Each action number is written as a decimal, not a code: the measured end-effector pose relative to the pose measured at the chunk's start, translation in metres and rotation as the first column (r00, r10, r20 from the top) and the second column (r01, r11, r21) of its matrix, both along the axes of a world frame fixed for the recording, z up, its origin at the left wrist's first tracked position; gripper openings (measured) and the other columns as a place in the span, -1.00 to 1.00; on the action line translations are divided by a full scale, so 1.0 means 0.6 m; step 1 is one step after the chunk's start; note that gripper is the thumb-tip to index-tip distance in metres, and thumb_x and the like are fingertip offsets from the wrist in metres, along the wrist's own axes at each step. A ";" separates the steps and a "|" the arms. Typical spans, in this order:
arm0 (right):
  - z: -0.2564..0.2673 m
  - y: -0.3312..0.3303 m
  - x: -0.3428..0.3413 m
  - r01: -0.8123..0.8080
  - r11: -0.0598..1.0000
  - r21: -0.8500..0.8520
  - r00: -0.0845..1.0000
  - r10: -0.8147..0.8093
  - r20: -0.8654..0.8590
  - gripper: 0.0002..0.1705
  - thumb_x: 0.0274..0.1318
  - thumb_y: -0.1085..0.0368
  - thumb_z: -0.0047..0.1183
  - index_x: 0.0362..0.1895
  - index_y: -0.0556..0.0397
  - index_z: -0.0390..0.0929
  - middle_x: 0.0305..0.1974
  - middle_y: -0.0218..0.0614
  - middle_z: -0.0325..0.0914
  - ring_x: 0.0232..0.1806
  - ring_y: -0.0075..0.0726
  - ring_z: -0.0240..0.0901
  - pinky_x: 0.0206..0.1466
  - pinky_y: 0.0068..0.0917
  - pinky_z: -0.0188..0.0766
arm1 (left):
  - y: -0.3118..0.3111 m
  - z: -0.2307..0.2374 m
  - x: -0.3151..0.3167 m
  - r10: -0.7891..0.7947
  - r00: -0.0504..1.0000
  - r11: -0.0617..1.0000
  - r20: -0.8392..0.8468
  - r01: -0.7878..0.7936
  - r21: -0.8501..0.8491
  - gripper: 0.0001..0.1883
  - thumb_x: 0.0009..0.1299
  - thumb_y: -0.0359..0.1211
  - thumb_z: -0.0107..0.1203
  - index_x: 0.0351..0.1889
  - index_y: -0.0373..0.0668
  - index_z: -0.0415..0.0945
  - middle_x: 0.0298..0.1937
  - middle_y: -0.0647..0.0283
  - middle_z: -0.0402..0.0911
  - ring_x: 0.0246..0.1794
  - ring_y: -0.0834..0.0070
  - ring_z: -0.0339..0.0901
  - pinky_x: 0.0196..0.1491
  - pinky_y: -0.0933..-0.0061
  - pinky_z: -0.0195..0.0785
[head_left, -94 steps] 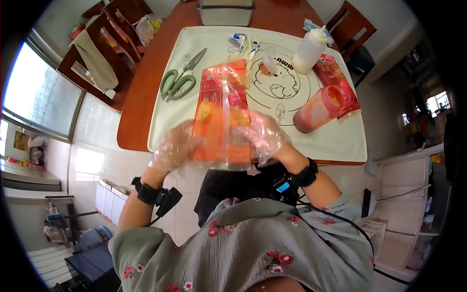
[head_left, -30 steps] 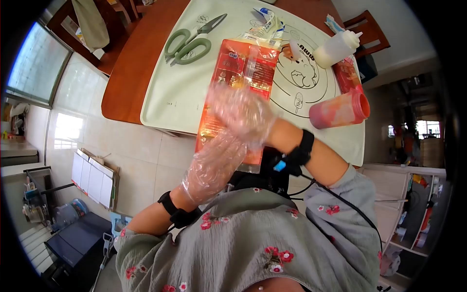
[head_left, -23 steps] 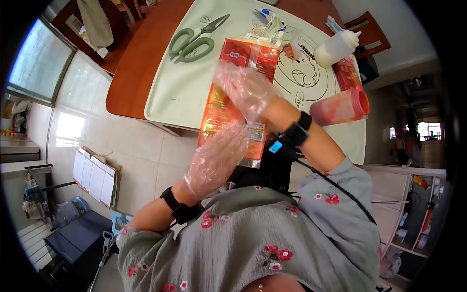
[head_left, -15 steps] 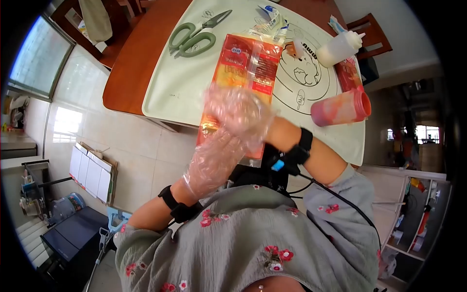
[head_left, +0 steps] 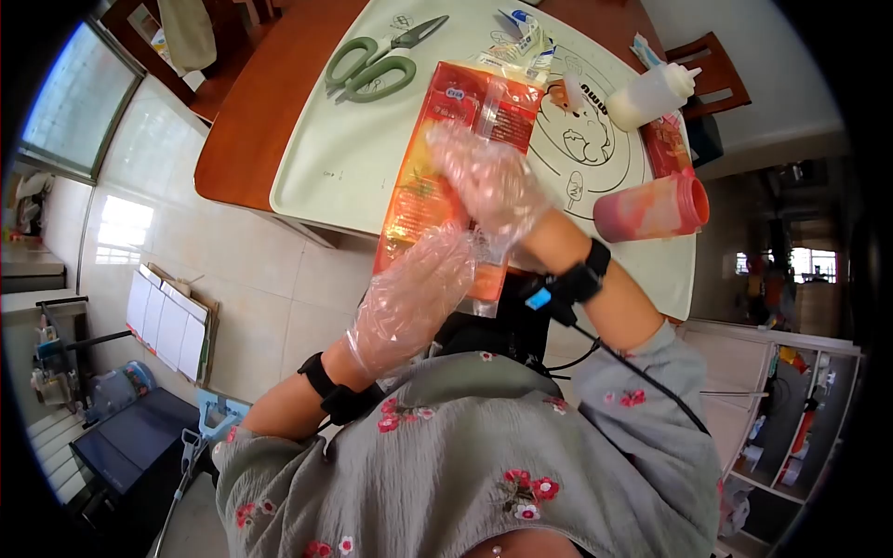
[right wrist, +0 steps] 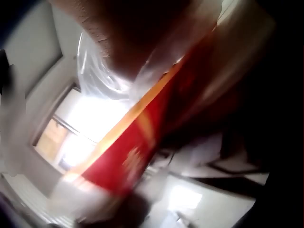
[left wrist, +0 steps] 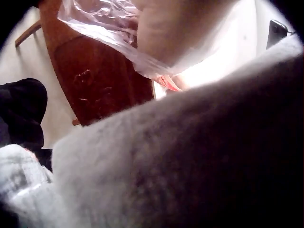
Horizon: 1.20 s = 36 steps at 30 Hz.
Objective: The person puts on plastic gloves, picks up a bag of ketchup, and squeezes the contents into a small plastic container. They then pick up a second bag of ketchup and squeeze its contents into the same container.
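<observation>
Red packet [head_left: 420,197] is under the outstretched right hand [head_left: 493,181]; left hand [head_left: 414,293] overlaps it, grip unclear.

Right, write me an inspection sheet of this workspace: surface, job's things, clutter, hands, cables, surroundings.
Surface: printed pale mat on a brown table.
Job's things: red packet, overlapping the mat's near edge in the head view; whether it rests there is unclear.
Clutter: green-handled scissors, nozzle bottle, red-stained jar, wrapper, second packet.
Hands: gloved right hand lies across the red packet's middle; gloved left hand at its lower part, finger grip unclear.
Cables: black cable from the right wrist strap toward the right sleeve.
Surroundings: tiled floor, wooden chair.
</observation>
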State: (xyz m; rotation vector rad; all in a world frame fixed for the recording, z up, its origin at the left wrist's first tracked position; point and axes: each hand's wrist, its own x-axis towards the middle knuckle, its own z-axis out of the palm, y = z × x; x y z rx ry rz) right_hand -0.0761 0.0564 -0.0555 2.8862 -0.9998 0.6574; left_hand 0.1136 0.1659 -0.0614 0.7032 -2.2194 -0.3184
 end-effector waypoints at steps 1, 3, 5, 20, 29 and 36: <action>-0.006 -0.015 -0.003 0.051 0.998 0.046 0.998 -0.052 0.021 -0.55 0.08 0.30 -0.06 0.08 0.19 0.45 0.10 -0.02 0.44 0.16 -0.03 0.37 0.23 -0.26 0.30 | 0.008 -0.001 0.002 -0.043 0.999 0.999 -0.004 0.043 -0.006 -0.62 0.09 -0.54 0.09 -0.06 -0.33 0.51 0.00 0.05 0.55 0.11 0.13 0.47 0.22 0.13 0.29; -0.002 -0.020 -0.001 0.097 0.983 0.159 0.989 -0.112 0.092 -0.58 0.16 0.25 -0.08 0.08 0.18 0.44 0.11 -0.03 0.43 0.17 -0.03 0.36 0.23 -0.25 0.29 | 0.029 -0.006 0.007 -0.124 0.992 0.992 -0.013 0.123 -0.031 -0.65 0.09 -0.53 0.12 -0.10 -0.30 0.52 -0.06 0.11 0.58 0.04 0.17 0.51 0.17 0.16 0.33; 0.010 -0.008 0.004 0.077 0.948 0.308 0.972 -0.140 0.187 -0.58 0.21 0.20 -0.08 0.07 0.19 0.44 0.12 -0.05 0.42 0.18 -0.02 0.34 0.22 -0.24 0.28 | 0.061 -0.010 0.022 -0.079 0.976 0.922 -0.201 0.148 0.358 -0.74 0.18 -0.46 0.16 -0.15 -0.25 0.50 -0.22 0.17 0.60 -0.19 0.29 0.57 -0.09 0.30 0.46; 0.059 0.021 0.085 0.231 0.895 0.382 0.968 -0.173 -0.179 -0.19 0.15 -0.12 -0.03 0.33 0.15 0.13 0.35 0.06 0.04 0.40 0.08 -0.03 0.41 -0.19 -0.06 | -0.002 -0.056 -0.010 0.588 0.711 0.080 -0.386 0.424 0.902 -0.51 0.46 0.04 -0.12 -0.33 -0.25 0.45 -0.54 0.34 0.44 -0.58 0.62 0.33 -0.52 0.61 0.19; 0.019 0.026 0.113 0.219 0.912 0.345 0.956 -0.130 -0.264 0.12 0.00 -0.37 -0.06 0.42 0.12 -0.10 0.43 0.03 -0.18 0.48 0.06 -0.31 0.47 -0.08 -0.29 | 0.010 -0.087 -0.018 0.553 0.641 0.377 -0.533 0.377 0.846 -0.64 0.50 -0.10 -0.12 -0.35 -0.19 0.45 -0.58 0.42 0.38 -0.63 0.68 0.21 -0.56 0.58 0.05; 0.020 -0.005 0.081 0.400 0.905 0.148 0.889 -0.343 -0.303 0.10 -0.03 -0.37 -0.02 0.37 0.18 0.00 0.36 -0.02 0.03 0.43 -0.01 -0.12 0.39 -0.13 -0.06 | 0.017 -0.096 -0.021 0.504 0.707 0.544 -0.496 0.187 0.818 -0.66 0.50 -0.23 -0.11 -0.29 -0.33 0.53 -0.61 0.36 0.39 -0.65 0.67 0.24 -0.57 0.55 0.12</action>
